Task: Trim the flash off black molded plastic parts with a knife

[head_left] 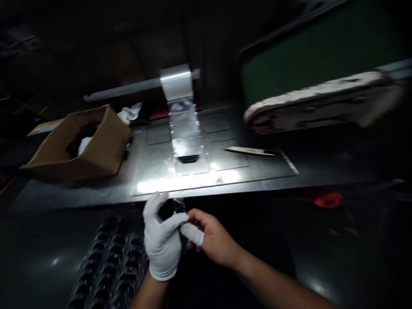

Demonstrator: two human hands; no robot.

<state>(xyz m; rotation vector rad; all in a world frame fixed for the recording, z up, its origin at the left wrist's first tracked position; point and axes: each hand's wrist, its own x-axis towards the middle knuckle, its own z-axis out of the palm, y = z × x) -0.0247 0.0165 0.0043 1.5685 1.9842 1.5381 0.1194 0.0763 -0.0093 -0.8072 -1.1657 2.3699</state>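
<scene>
My left hand [164, 238], in a white glove, is at the front edge of the bench with its thumb and fingers curved round a small dark glossy piece [179, 206]. My right hand [214, 238] is bare except for a white cover on the thumb. Its fingers are pinched together at the lower side of the same piece, touching the left thumb. Most of the piece is hidden by the fingers, so its kind cannot be made out. Just beyond the hands, a strip of silvery film [185, 124] reaches down to the bench mat [222, 161].
A slim white tool [252, 150] lies on the mat. At left stands an open cardboard box [106, 146]. Below it is a plastic tray of dark parts [107, 266]. A green conveyor belt [309, 64] juts in at upper right, and a red ring-shaped object [330, 199] sits below it.
</scene>
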